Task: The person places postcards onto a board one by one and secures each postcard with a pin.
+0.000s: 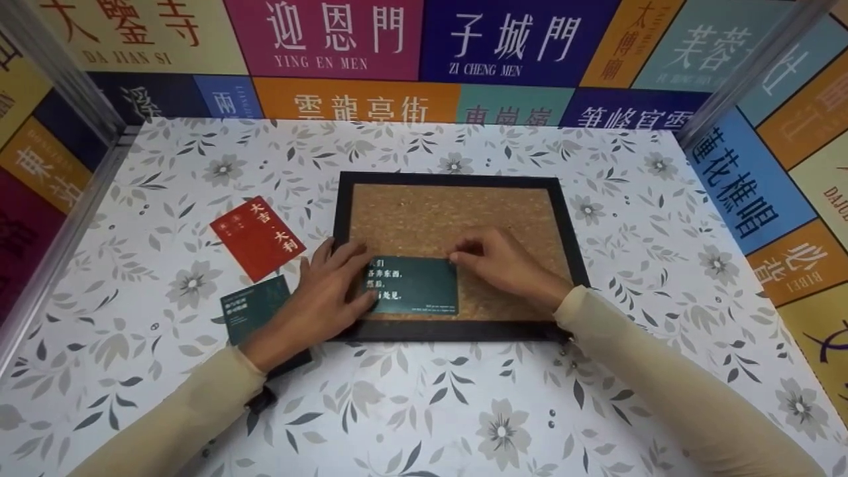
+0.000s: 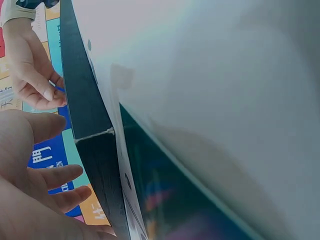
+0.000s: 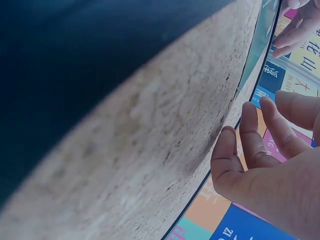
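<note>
A dark green card [image 1: 414,285] with white writing lies on the lower left of a black-framed cork board [image 1: 397,215]. My left hand [image 1: 331,285] rests over the card's left end, its fingers spread and loosely bent. Seen from the left wrist, those fingers [image 2: 52,177] hold nothing between them. At the card's upper right corner are the bent thumb and forefinger of my right hand [image 1: 500,258]. Whether they pinch the corner or something small is hidden. The right wrist view shows its other fingers [image 3: 250,135] curled beside the cork.
To the board's left lies a red card [image 1: 257,238] with white characters. Below it, a second dark green card [image 1: 255,308] is partly under my left forearm. A floral cloth [image 1: 503,430] covers the table, and colourful lettered panels [image 1: 338,40] stand around the back and sides.
</note>
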Tool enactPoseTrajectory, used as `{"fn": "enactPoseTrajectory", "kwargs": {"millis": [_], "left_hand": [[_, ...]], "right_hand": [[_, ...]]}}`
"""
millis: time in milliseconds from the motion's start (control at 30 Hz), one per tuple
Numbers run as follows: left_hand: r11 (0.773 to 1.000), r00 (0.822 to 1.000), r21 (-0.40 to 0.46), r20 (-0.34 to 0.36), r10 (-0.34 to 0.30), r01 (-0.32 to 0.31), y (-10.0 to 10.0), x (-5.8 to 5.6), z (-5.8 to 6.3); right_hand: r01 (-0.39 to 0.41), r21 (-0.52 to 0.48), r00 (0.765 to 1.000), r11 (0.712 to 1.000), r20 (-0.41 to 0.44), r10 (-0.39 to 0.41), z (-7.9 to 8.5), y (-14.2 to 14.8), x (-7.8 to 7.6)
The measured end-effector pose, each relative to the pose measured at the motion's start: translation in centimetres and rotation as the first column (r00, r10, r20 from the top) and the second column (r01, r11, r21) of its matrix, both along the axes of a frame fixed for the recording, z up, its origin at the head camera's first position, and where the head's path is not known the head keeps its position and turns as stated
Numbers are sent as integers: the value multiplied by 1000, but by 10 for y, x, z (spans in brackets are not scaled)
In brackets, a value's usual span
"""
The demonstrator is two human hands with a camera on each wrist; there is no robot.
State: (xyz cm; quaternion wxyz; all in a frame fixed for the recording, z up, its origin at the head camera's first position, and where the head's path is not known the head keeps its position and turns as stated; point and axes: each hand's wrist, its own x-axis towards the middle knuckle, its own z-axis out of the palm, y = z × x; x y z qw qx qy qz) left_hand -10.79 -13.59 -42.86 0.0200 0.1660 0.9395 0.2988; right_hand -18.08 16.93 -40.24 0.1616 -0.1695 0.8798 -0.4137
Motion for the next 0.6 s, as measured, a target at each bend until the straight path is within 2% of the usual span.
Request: {"fn": "enactPoseTrajectory", "kwargs": {"millis": [433,600], "left_hand": [[1000,1000,-18,-9,-23,23,4,10,-2],[1000,1000,-15,-5,-19,19,5,12,-2]], "right_hand": [[38,-10,998,999,48,-37,0,18,9],[28,-25,999,999,26,-27,1,24,13]]}}
